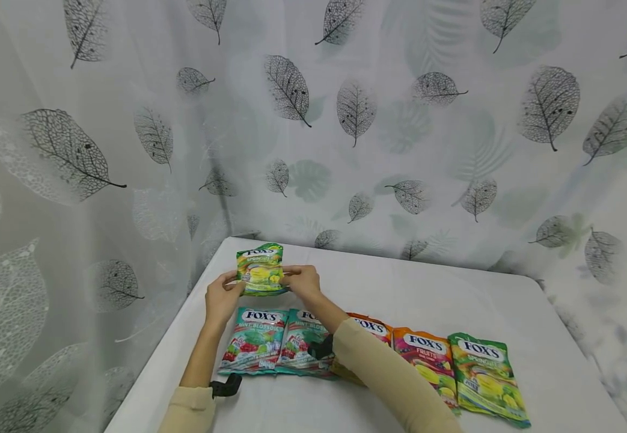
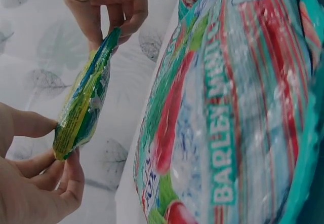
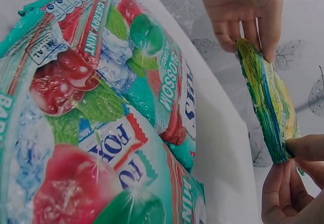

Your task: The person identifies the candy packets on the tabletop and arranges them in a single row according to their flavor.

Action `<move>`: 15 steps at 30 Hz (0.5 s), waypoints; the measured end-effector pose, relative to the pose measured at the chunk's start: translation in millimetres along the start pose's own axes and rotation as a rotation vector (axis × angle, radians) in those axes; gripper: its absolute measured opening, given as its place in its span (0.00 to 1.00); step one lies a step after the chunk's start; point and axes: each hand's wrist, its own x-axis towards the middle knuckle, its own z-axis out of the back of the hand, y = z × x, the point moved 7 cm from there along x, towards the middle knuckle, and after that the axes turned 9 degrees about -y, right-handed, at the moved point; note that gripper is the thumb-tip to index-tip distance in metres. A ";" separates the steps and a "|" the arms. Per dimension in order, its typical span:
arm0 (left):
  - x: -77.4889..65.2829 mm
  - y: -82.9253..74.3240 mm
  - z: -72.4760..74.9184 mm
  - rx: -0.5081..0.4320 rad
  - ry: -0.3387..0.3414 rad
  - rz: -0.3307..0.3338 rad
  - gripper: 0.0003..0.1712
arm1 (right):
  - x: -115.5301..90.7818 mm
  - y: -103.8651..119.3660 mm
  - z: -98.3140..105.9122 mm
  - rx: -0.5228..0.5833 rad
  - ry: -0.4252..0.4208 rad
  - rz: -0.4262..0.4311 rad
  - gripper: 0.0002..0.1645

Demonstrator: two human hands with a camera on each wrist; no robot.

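Observation:
Both hands hold up one green and yellow Fox's candy bag (image 1: 261, 270) near the table's far left corner, its printed front toward the head camera. My left hand (image 1: 221, 299) pinches its left edge between thumb and fingers. At the opposite edge, my right hand (image 1: 303, 281) pinches it the same way. The left wrist view shows the bag (image 2: 83, 105) edge-on between the left hand (image 2: 38, 178) and the right hand (image 2: 109, 11). Below the hands lie two teal mint candy bags (image 1: 255, 340), the second (image 1: 299, 346) partly behind the right forearm.
Farther right in the same row lie an orange candy bag (image 1: 370, 325), mostly hidden by the right sleeve, a red and purple fruits bag (image 1: 427, 355) and another green bag (image 1: 489, 379). The white table (image 1: 427, 288) meets a leaf-print curtain (image 1: 313, 150) behind and at the left.

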 end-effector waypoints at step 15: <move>-21.2 -23.1 -20.6 -0.064 0.027 -0.039 0.27 | -9.0 5.4 39.8 0.046 -0.012 0.010 0.18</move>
